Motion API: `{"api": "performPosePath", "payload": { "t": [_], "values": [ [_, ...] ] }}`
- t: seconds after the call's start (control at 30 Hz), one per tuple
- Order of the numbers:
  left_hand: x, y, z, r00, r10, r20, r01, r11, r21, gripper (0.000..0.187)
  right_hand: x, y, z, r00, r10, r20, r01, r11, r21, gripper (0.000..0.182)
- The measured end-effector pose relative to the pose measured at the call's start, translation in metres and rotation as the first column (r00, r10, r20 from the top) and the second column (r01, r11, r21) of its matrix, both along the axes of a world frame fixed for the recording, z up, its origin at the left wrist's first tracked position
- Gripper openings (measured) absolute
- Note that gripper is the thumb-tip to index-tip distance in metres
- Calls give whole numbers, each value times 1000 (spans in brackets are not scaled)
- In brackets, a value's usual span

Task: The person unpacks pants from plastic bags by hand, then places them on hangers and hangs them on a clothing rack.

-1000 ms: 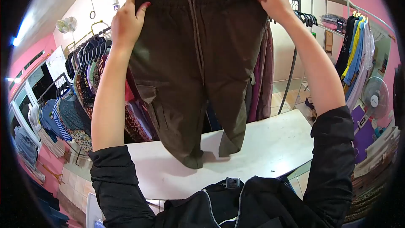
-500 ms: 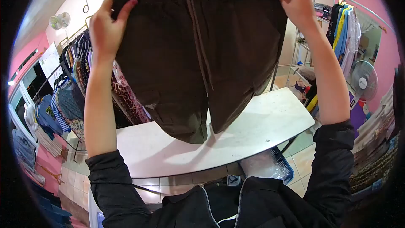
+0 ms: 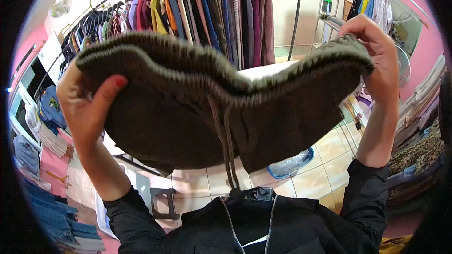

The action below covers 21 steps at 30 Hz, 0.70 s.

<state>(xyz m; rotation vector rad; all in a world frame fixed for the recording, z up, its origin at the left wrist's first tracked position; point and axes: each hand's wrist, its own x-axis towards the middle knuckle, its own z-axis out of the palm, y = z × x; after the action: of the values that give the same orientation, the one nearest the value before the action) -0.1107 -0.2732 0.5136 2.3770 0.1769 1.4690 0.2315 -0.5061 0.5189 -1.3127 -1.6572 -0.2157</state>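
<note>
A pair of dark brown-green shorts (image 3: 174, 122) with an elastic waistband hangs in front of my chest. Two long drawstrings dangle from the middle of the waist. My left hand (image 3: 89, 99) grips one end of the waistband, its thumb on the outer face of the cloth. At the other end, my right hand (image 3: 376, 56) holds the waistband with fingers curled over the edge. The waistband sags in the middle, so the opening shows from above. Some fingers of both hands are hidden by the cloth.
Behind the shorts runs a long rack of hanging clothes (image 3: 226, 14). A white table (image 3: 273, 69) is mostly covered by the shorts. On the tiled floor sit a blue-rimmed basket (image 3: 294, 162) and a dark grey stool (image 3: 165, 203). A standing fan (image 3: 403, 68) is at the right.
The shorts have come lower and nearer to me, with the waistband tipped so its opening shows. My hands have moved down and farther apart, still gripping the waist.
</note>
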Motion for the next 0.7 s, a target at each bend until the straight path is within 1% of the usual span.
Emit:
{"api": "performPosePath", "payload": {
  "t": [0.03,0.07,0.1,0.13,0.17,0.23,0.27,0.3,0.33,0.37,0.4,0.43,0.47,0.53,0.57,0.6,0.67,0.7],
  "values": [
    [-5,-5,3,999,37,20,-37,999,-3,36,-6,-9,3,999,-37,6,37,999,6,17],
    [-9,-10,8,997,71,40,-71,997,-1,37,-9,-14,6,1000,-21,13,21,999,28,17],
    [-10,-15,11,997,13,80,-14,1000,6,37,-12,-19,8,1000,-9,18,8,998,54,16],
    [-10,-19,14,996,11,92,-12,1000,10,36,-15,-24,9,1000,0,24,-2,997,82,16],
    [-10,-20,15,994,8,106,-10,1000,14,35,-19,-26,9,999,6,-31,-4,997,77,17],
    [-4,-20,13,993,13,117,-14,1000,10,33,-24,-27,8,998,0,-68,4,998,57,17],
    [0,-17,9,993,69,95,-66,997,-30,33,-24,-25,5,996,0,-86,4,999,44,17],
    [6,-10,2,993,68,96,-66,998,-20,32,-19,-20,-1,995,32,-91,-25,997,75,11],
    [13,-4,-5,993,67,97,-66,998,-9,31,-17,-14,-7,996,-39,-76,44,996,74,10],
    [22,-3,-9,991,108,75,-109,994,10,29,-15,-6,-14,992,-110,-63,115,991,73,9],
    [27,5,-15,986,163,19,-163,987,5,27,-12,3,-21,982,-182,-50,185,980,72,9],
    [36,11,-23,987,161,8,-161,987,3,27,-8,15,-31,983,-158,-89,165,982,89,11],
    [44,20,-31,987,160,-3,-160,987,0,26,1,30,-40,965,-262,17,257,956,139,12],
    [56,50,-51,955,280,-96,-277,960,50,27,7,54,-54,963,-263,-59,263,965,-9,14],
    [64,63,-58,946,294,-136,-291,956,37,28,20,76,-67,963,-262,-54,262,965,-22,14],
    [75,86,-70,950,291,-111,-283,956,83,29,34,99,-80,963,-263,-50,262,965,-35,14],
    [97,137,-91,895,410,-177,-381,908,176,33,43,145,-92,927,-372,45,374,925,-69,13],
    [112,158,-100,848,494,-192,-456,865,210,34,70,184,-113,923,-379,73,381,925,-8,13]
  ]
}}
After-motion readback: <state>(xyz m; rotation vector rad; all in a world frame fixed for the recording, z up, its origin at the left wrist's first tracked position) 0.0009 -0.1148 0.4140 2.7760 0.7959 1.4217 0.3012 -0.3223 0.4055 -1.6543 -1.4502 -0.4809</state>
